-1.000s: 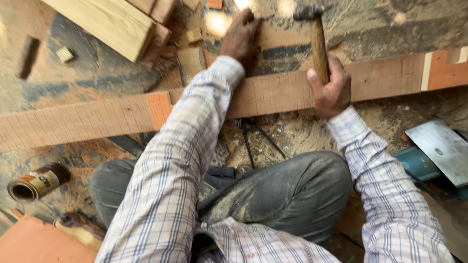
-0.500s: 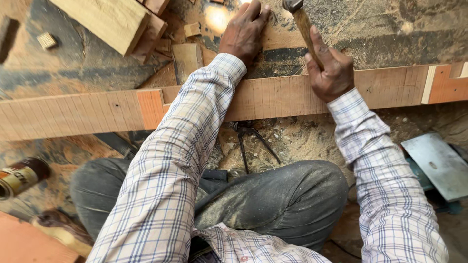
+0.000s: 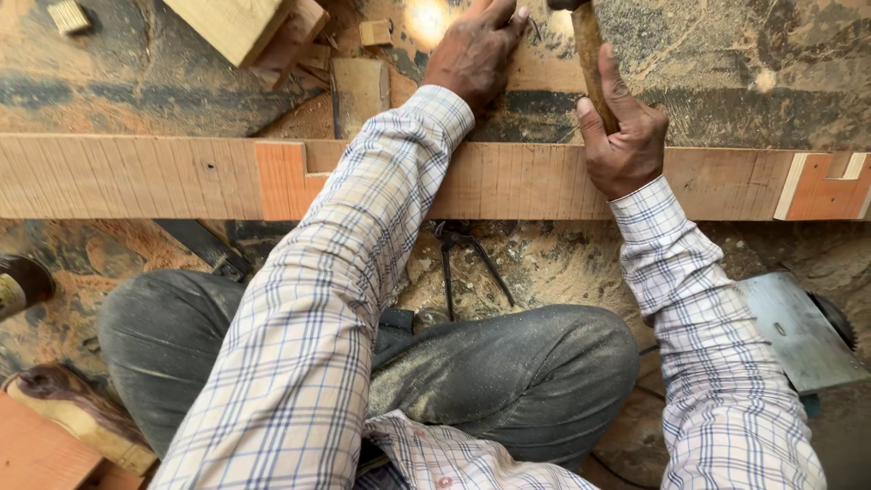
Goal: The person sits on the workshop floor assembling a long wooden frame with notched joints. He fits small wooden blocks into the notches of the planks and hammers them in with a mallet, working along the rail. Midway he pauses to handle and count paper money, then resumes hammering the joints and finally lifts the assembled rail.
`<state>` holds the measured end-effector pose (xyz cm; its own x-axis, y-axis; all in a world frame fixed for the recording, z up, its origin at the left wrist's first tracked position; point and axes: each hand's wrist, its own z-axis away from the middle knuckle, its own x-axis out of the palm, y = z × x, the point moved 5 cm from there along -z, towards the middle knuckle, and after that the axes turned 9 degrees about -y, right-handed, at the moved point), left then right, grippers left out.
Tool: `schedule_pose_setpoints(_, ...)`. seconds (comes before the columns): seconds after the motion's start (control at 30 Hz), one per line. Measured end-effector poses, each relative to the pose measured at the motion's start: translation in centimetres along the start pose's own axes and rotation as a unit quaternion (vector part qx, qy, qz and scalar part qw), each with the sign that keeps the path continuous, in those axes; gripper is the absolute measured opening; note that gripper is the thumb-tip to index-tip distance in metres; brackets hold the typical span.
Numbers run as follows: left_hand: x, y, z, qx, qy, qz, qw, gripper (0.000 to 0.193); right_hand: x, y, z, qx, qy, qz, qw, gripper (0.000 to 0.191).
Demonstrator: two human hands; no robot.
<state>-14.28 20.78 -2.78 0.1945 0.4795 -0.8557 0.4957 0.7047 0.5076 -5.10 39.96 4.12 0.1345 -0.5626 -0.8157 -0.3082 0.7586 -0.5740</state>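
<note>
— Two hands at work, both past the plank (image 3: 544, 181). What has each got?

— Right hand (image 3: 621, 136) is clenched round a hammer handle (image 3: 590, 54); the head runs off the top edge, so only a dark corner of it shows. Left hand (image 3: 476, 50) lies on the sawdust-covered floor (image 3: 726, 63) beyond the plank, fingers bent and pressing down near the top edge. Whether it pinches something small there, I cannot tell.

— And the plank itself?

— It lies across the view in front of the knees (image 3: 508, 372), with orange-painted notched patches at two places, one under the left sleeve, one at the far right.

— How far along does it look?

— Hard to judge. The notches look cut already; the hammering spot is nearly out of view, so what is left there is unclear.

— Anything else about?

— Pincers (image 3: 463, 263) on the floor just behind the plank, wood offcuts (image 3: 263, 32) top left, a metal plate (image 3: 798, 331) at right.
</note>
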Motion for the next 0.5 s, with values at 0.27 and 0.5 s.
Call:
schedule_pose_setpoints(0.27, -0.6, 0.1, 0.1, 0.029, 0.027, -0.004, 0.999, 0.021, 0.2, -0.4, -0.1, 0.036, -0.010, 0.014, 0.999, 0.050)
schedule_pose_setpoints(0.5, -1.2, 0.5, 0.2, 0.058, 0.059, -0.008, 0.997, 0.022, 0.4, -0.2, 1.0, 0.049, 0.007, -0.017, 0.999, 0.051)
